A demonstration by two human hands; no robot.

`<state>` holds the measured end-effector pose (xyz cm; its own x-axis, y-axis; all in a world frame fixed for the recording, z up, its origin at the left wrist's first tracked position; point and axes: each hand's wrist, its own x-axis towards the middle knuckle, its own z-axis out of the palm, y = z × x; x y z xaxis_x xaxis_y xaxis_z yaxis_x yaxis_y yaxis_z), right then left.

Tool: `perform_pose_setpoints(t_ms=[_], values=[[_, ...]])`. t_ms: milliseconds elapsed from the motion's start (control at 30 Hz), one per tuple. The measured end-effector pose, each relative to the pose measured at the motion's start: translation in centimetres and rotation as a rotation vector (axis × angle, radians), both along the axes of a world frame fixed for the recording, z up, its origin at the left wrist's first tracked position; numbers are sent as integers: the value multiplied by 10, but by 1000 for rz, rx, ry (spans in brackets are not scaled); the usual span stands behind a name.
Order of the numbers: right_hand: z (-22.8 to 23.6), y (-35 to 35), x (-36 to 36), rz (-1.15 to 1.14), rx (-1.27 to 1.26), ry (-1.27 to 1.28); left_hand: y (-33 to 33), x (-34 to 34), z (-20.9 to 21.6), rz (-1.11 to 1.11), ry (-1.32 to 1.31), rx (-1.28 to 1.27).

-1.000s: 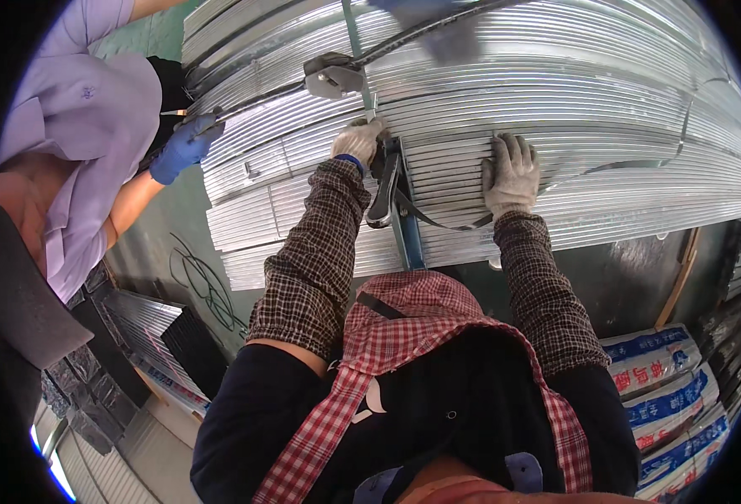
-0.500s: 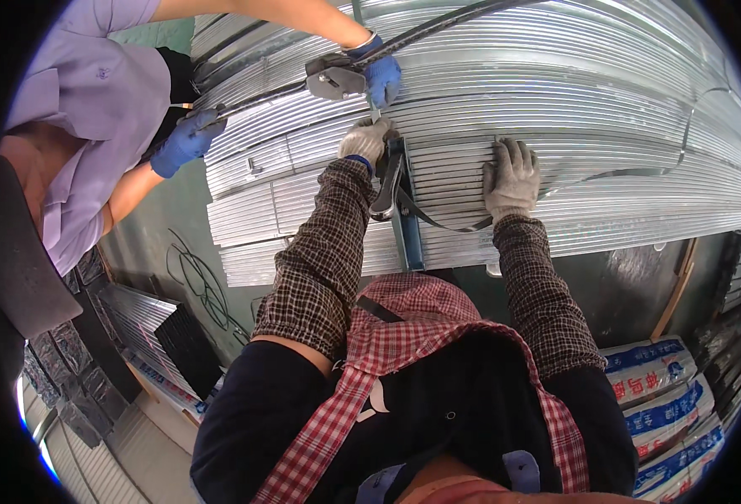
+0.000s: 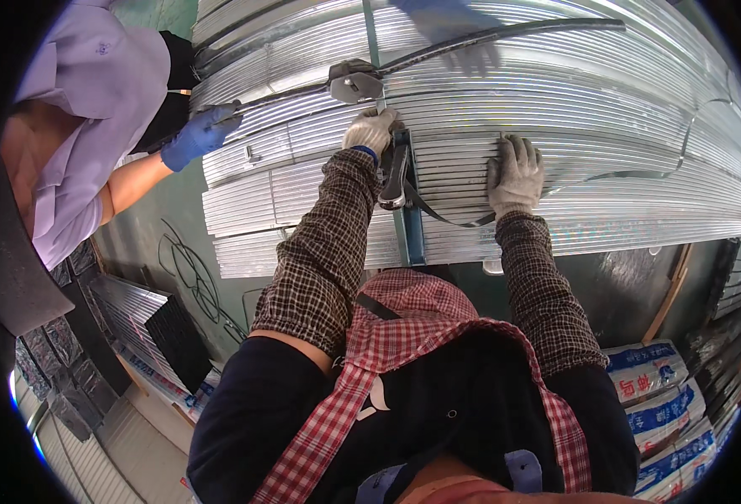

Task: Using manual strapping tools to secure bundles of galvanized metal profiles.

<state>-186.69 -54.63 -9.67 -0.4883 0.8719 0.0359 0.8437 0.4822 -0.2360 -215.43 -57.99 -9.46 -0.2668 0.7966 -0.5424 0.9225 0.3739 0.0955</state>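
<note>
My left hand (image 3: 370, 130), in a pale knit glove, has its fingers curled at the flat green strap (image 3: 371, 38) that crosses the pile of silvery metal profiles (image 3: 572, 101). Close beside it lies a strap tensioner (image 3: 396, 178) with a bare metal lever and blue-green base. A dark loose strap end (image 3: 450, 221) trails from the tensioner to the right. My right hand (image 3: 516, 176), gloved too, rests on the profiles with its fingers stretched out. Just beyond my left hand is the head of a long-handled strap crimper (image 3: 356, 86); its jaw contact with the strap is hard to see.
At left a co-worker's blue-gloved hand (image 3: 201, 137) grips one crimper handle. Their other blue glove (image 3: 450, 21) is blurred above the far handle. A coiled cable (image 3: 190, 265) lies on the green floor. Wrapped packs (image 3: 648, 370) are stacked at lower right.
The co-worker's far hand has left the strap by the crimper head and moved right, over the other handle. The crimper has shifted slightly right. My hands have hardly moved.
</note>
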Motion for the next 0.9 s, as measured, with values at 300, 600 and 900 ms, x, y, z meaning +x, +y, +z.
perform_pose_setpoints(t_ms=[300,600,900], values=[[0,-2,-2,-4,23,8,-4,-5,-10,34,-25,17],[-1,-1,-1,-10,30,16,-1,-3,-1,44,-72,-4],[3,1,-1,-3,23,62,4,2,11,92,-71,-116]])
